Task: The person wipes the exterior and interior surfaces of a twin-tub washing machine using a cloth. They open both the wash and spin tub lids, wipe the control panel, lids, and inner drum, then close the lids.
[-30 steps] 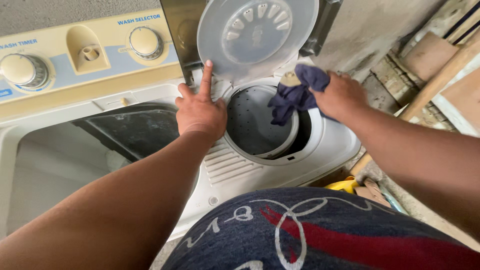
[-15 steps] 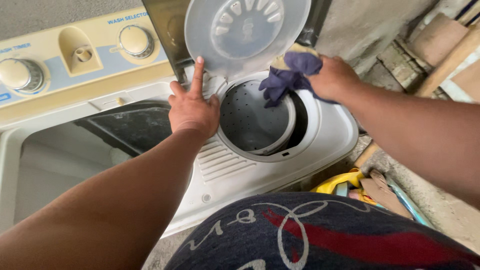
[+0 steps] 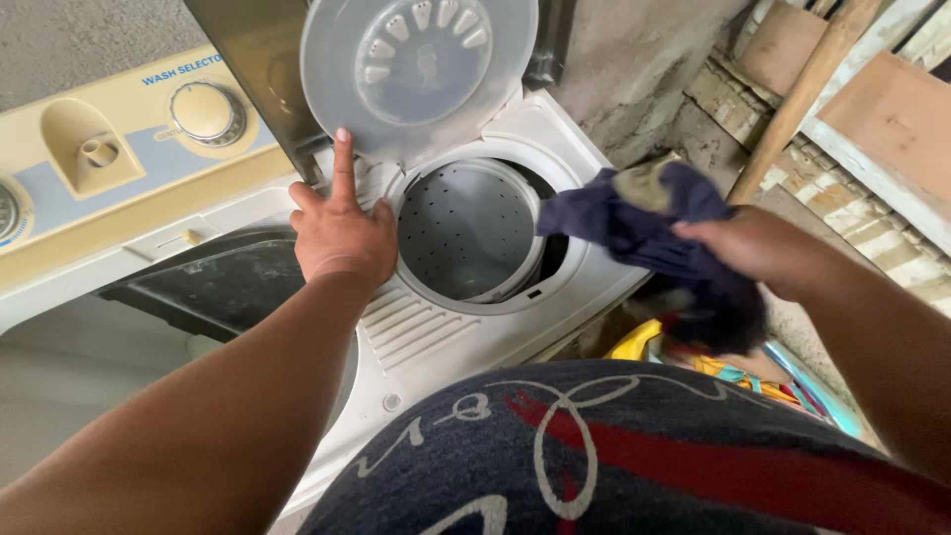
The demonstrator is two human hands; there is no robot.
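Setting: twin-tub washing machine (image 3: 555, 258), white with a cream and blue control panel (image 3: 129, 168), seen from above; a rough concrete wall and wooden planks (image 3: 872, 109) stand behind it on the right.

Left hand: left hand (image 3: 342, 233) lies palm down on the machine's top just beside the spin tub's rim, forefinger stretched up so its tip touches the edge of the raised clear lid; it grips nothing.

Lid: round translucent lid (image 3: 421, 69) stands tipped up over the back of the tub, with the dark outer cover upright behind it.

Spin tub: perforated spin tub (image 3: 466, 233) is open, and what shows of its inside looks bare.

Right hand: right hand (image 3: 763, 248) is closed around a bunch of dark cloth, fingers wrapped over the top of the bundle.

Cloth: dark blue cloth (image 3: 634, 223) hangs from that hand at the right-hand edge of the tub, one fold reaching over the rim and the rest drooping outside the machine, above a yellow and teal heap (image 3: 733, 367) down beside it.

Handling: cloth looks soft and limp, with no shape of its own; if wet, it is likely heavier than it seems and may cling or drip.

Where to hold: a full handful through the bunched middle seems best, since a pinch at one corner would let the rest trail.

Wash tub: larger compartment (image 3: 198, 287) on the left shows a dark half-closed cover.
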